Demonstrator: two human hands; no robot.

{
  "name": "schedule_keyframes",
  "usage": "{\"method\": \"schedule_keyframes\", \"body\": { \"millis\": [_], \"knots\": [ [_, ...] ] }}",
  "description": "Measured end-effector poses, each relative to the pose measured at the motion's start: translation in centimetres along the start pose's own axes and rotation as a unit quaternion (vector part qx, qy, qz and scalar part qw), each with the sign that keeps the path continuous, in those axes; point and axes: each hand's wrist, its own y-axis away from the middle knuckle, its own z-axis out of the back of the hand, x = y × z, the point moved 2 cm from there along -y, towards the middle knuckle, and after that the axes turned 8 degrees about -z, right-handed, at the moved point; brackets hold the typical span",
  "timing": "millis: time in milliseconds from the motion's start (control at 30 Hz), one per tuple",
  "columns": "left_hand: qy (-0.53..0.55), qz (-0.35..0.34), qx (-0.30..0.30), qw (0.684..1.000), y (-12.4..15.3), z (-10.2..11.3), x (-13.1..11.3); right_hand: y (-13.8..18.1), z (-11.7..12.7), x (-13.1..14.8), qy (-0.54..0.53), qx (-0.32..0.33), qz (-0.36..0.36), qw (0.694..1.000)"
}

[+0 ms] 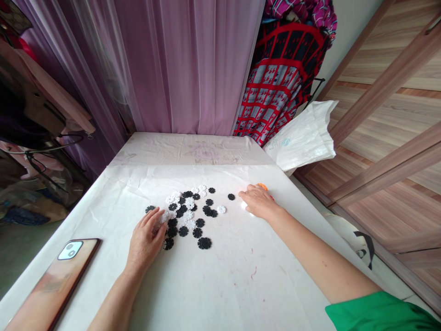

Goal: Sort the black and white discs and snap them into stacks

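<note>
A loose heap of black and white notched plastic discs, flower-shaped, is spread on the covered table. My left hand (148, 234) rests at the heap's left edge, its fingers stretched over white discs (164, 216). One black disc (149, 209) lies just beyond those fingertips. Farther right, my right hand (260, 201) lies low over a small group of discs, fingers spread and slightly bent. An orange disc (262, 186) and a bit of red show past it, and a white disc (244, 205) shows beside it. Its palm hides the rest. Between the hands sit a single black disc (231, 196) and a white disc (221, 209).
A phone (58, 280) lies face down at the table's left edge. The white table cover (220, 285) has creases and red marks. A white bag (303, 138) stands off the far right corner. Purple curtains (193, 69) hang behind, and a wooden wardrobe (389, 138) stands at right.
</note>
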Motion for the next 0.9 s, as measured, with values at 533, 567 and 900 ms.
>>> {"method": "schedule_keyframes", "body": {
  "millis": [533,567,900],
  "knots": [
    [-0.002,-0.01,-0.006,1.0,0.1,-0.4,0.4,2.6,-0.5,-2.7,-0.031,-0.018,-0.102,0.994],
    [-0.001,-0.01,-0.007,1.0,0.1,-0.4,0.4,2.6,-0.5,-2.5,-0.036,-0.02,-0.103,0.994],
    [0.0,-0.005,-0.008,1.0,0.1,-0.3,0.4,1.3,-0.5,-1.6,-0.06,0.009,-0.062,0.996]
  ]
}}
